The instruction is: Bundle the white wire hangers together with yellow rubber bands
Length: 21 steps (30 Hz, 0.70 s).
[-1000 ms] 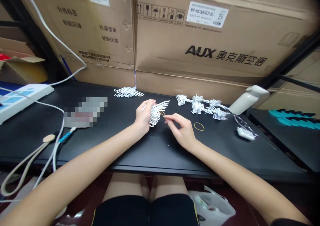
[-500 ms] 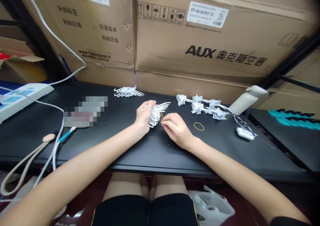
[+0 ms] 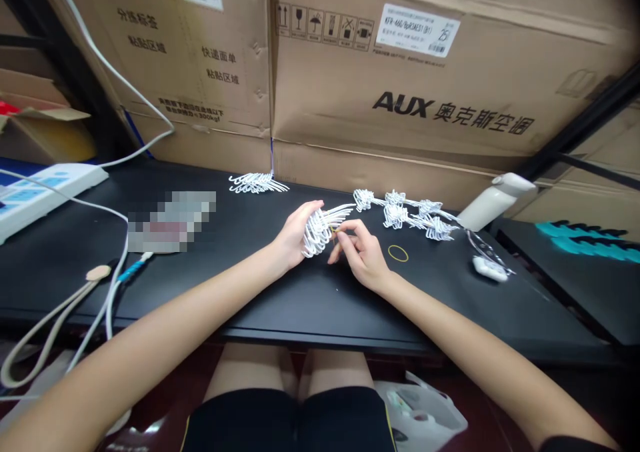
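Note:
My left hand point(image 3: 295, 235) is closed around a bundle of white wire hooks point(image 3: 317, 232), their curled ends toward me and their straight ends fanning to the right. Close by on the right, my right hand point(image 3: 363, 252) pinches a yellow rubber band point(image 3: 334, 229) at the straight shanks; its other fingers are curled below. How far the band goes round the bundle is hidden. Another rubber band point(image 3: 399, 253) lies flat on the black table point(image 3: 300, 305), right of my right hand. Several tied bundles of white hooks point(image 3: 396, 215) lie farther back, and loose hooks point(image 3: 257, 183) lie at the back left.
Large cardboard boxes point(image 3: 400, 72) wall off the back of the table. A pale bottle point(image 3: 495, 202) leans at the right, near a small white device point(image 3: 490, 269) with a cord. At left are a power strip point(image 3: 50, 195), a blurred phone-like object point(image 3: 170, 229) and cables.
Both hands have shifted slightly right with the hook bundle. The bundle has turned a little, and the right hand has moved up along the shanks with the rubber band, now less stretched out.

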### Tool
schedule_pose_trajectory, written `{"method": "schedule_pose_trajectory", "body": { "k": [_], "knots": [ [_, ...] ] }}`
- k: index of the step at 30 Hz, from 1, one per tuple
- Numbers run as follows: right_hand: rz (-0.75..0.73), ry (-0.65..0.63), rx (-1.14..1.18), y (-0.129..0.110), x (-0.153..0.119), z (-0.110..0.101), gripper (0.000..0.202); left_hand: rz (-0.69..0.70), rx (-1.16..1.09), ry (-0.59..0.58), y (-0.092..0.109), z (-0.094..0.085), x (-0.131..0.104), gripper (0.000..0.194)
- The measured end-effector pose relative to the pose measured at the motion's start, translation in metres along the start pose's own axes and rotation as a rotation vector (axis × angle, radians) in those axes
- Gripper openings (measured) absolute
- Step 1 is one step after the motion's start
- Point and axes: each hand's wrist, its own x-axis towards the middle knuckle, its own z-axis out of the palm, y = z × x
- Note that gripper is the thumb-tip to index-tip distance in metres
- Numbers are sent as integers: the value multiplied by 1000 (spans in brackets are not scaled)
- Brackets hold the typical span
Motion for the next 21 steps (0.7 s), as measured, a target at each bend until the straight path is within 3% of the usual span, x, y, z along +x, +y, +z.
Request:
{"method": "schedule_pose_trajectory", "body": {
  "k": [5,11,21],
  "knots": [
    [15,59,-30,3,-6,3,20,-38,14,-93,2,4,-5,14],
    [-189,90,-207,1,-10,0,15,-54,72,-23,2,3,-3,13],
    [-74,-23,-207,9,-9,-3,13,142,299,-90,-8,1,-6,20]
  ]
}}
